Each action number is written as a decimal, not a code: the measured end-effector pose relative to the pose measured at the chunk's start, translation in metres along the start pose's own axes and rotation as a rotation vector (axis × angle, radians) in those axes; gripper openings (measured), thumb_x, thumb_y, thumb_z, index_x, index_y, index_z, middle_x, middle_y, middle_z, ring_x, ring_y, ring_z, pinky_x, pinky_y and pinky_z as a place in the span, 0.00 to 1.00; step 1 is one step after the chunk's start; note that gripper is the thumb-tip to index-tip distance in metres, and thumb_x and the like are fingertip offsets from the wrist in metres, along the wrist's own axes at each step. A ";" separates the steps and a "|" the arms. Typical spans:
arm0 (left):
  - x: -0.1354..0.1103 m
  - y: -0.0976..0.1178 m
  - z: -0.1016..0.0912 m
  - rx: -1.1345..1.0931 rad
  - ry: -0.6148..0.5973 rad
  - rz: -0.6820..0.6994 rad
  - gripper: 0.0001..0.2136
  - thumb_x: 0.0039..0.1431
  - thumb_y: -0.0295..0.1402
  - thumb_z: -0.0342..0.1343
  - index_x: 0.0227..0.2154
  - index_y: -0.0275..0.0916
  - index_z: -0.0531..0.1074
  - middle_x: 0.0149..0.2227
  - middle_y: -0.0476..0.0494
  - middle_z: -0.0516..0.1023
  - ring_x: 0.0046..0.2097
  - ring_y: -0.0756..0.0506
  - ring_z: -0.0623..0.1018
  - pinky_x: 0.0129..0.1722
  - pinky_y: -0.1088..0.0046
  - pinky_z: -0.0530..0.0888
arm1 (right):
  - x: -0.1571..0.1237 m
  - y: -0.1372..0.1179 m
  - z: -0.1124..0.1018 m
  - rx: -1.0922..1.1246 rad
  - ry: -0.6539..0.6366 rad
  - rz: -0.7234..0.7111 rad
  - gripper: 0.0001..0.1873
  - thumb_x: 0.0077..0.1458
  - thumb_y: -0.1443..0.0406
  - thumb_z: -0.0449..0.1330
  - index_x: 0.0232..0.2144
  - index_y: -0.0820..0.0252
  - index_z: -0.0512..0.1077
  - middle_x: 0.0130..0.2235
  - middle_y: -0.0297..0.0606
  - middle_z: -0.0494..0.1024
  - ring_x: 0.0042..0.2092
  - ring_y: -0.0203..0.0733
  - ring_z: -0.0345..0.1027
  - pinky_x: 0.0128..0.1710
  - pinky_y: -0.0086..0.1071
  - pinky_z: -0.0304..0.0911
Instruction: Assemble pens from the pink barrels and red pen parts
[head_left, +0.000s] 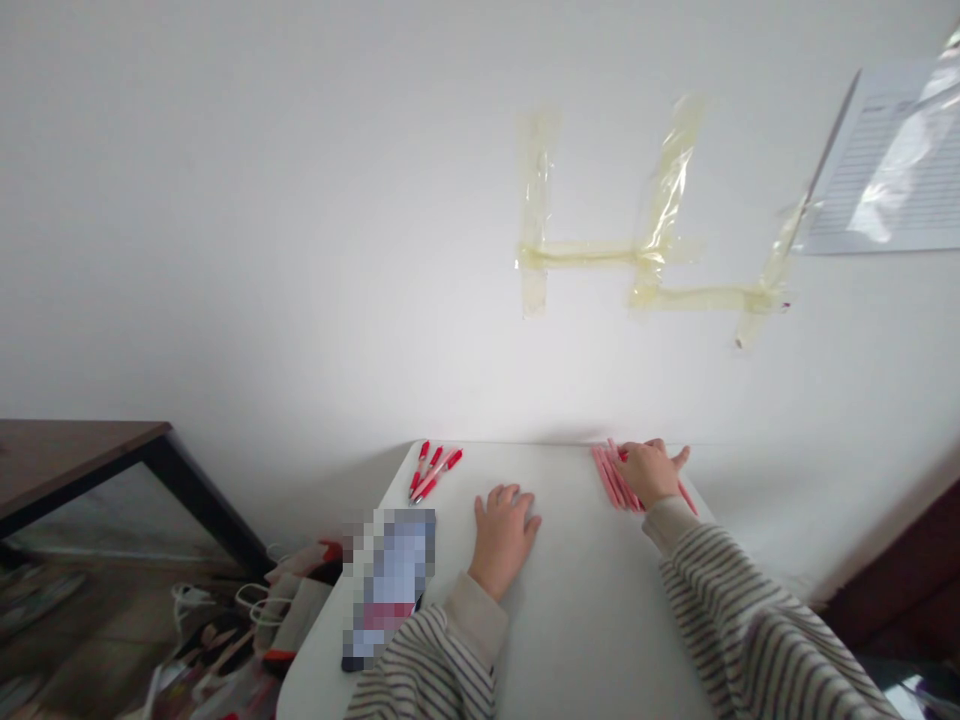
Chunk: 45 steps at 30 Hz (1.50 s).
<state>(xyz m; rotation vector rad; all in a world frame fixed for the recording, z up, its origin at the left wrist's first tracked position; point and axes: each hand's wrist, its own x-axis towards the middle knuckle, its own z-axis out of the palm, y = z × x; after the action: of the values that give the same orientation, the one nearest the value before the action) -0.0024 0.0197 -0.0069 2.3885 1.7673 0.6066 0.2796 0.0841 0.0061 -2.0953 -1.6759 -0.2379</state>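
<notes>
Low in the frame, right of centre: slender pink sticks (609, 482) are lying side by side on a white table (585, 610). Right hand (651, 472) is bending over them, fingers reaching among the sticks; whether it is gripping one cannot be told. Lower centre: left hand (504, 540) is resting on the tabletop, fingers spread wide. Lower left of centre: red pens (435, 473) are lying clustered near the table's far corner; below them, a pixelated oblong item (394, 580) is lying. Upper right: yellowed tape (592, 255) is clinging to the wall (300, 200).
</notes>
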 end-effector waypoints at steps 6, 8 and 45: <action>0.000 0.000 0.000 0.005 0.003 0.006 0.16 0.63 0.37 0.54 0.52 0.50 0.72 0.60 0.43 0.71 0.64 0.36 0.65 0.63 0.39 0.58 | -0.001 0.000 -0.001 -0.025 -0.033 -0.001 0.14 0.59 0.59 0.55 0.33 0.55 0.81 0.37 0.49 0.81 0.52 0.59 0.65 0.56 0.78 0.36; 0.000 0.000 0.000 0.005 0.003 0.006 0.15 0.63 0.38 0.54 0.52 0.50 0.72 0.60 0.43 0.71 0.63 0.36 0.64 0.64 0.40 0.57 | -0.001 0.000 -0.001 -0.029 -0.038 0.002 0.14 0.59 0.60 0.55 0.33 0.55 0.80 0.37 0.49 0.81 0.52 0.59 0.65 0.56 0.78 0.37; 0.000 -0.001 0.000 0.033 -0.017 0.007 0.16 0.64 0.40 0.53 0.54 0.51 0.70 0.62 0.46 0.69 0.65 0.37 0.63 0.65 0.40 0.57 | -0.056 -0.037 0.001 0.284 -0.020 -0.617 0.24 0.56 0.75 0.51 0.51 0.54 0.75 0.55 0.41 0.76 0.58 0.49 0.64 0.62 0.52 0.60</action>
<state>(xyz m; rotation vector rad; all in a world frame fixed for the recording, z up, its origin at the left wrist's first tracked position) -0.0033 0.0199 -0.0069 2.4147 1.7773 0.5605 0.2299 0.0412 -0.0081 -1.3418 -2.1836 -0.1511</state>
